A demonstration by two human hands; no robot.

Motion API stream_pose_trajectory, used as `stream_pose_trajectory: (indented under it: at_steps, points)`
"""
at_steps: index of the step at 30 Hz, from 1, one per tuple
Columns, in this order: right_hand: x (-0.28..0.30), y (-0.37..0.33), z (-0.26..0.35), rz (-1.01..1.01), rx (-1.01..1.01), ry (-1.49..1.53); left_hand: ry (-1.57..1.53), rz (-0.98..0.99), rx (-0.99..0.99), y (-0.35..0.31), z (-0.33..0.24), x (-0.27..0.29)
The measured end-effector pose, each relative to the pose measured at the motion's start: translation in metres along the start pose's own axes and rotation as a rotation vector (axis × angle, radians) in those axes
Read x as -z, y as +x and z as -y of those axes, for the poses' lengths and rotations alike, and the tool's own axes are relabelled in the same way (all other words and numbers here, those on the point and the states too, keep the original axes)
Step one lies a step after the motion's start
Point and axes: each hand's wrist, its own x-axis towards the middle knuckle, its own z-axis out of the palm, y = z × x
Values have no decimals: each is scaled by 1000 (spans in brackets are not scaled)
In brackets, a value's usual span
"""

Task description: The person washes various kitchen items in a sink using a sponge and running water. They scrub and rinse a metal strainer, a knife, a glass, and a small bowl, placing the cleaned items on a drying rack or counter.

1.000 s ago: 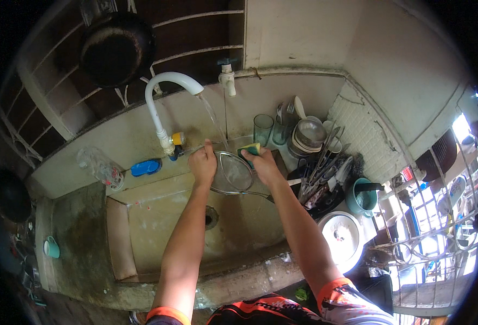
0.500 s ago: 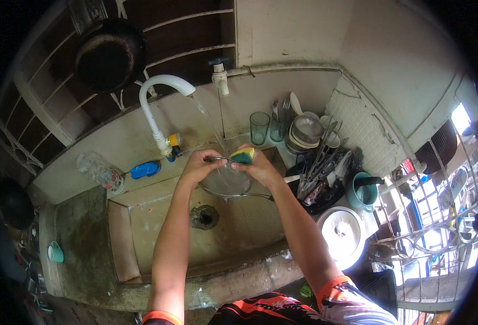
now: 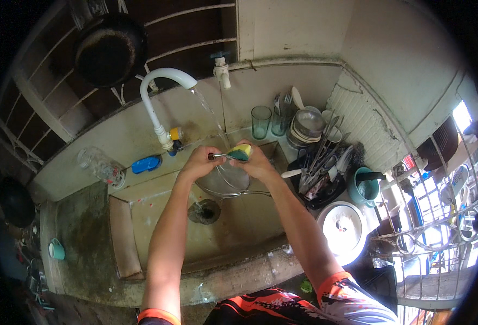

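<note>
Head view: left hand (image 3: 198, 162) pinches a wire strainer (image 3: 224, 181) by its handle over the sink (image 3: 157, 216); right hand (image 3: 258, 162), closed on a yellow-green sponge (image 3: 240, 152), touches it. White faucet (image 3: 163, 92) runs at eleven o'clock.

A dark round frying pan (image 3: 109, 50) hangs on the wall rack above a white curved tap spout (image 3: 160, 95) that runs water. Two clear drinking glasses (image 3: 260, 122) stand on the ledge beside stacked metal bowls (image 3: 308, 125). A blue oblong scrubber (image 3: 146, 164) lies near a clear glass jar (image 3: 101, 167) on its side. A teal mug (image 3: 365, 187) sits above a round white lid (image 3: 343, 228)
</note>
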Motion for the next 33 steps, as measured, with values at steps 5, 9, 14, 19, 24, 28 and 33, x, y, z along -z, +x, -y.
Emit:
stream_pose_trajectory:
  at_steps: [5, 9, 14, 19, 24, 28, 33]
  points:
    - [5, 2, -9, 18, -8, 11, 24, -66, -11, 5, -4, -10]
    - [11, 0, -9, -10, -29, -37, 136, -57, -41, 10, -7, -14]
    - [12, -6, -5, -64, -11, 70, 91, 33, -54, 15, -6, -10]
    - [4, -6, -4, -108, 2, 33, 191, 16, -18, 19, -3, -11]
    - [7, 1, -13, 10, -48, 238, 45, 95, 32, 18, 5, -6]
    - [12, 5, -22, 95, -155, 426, -168, 180, 103, 21, 16, 1]
    - [15, 2, -24, 155, -275, 588, -265, 245, 168, 26, 20, 7]
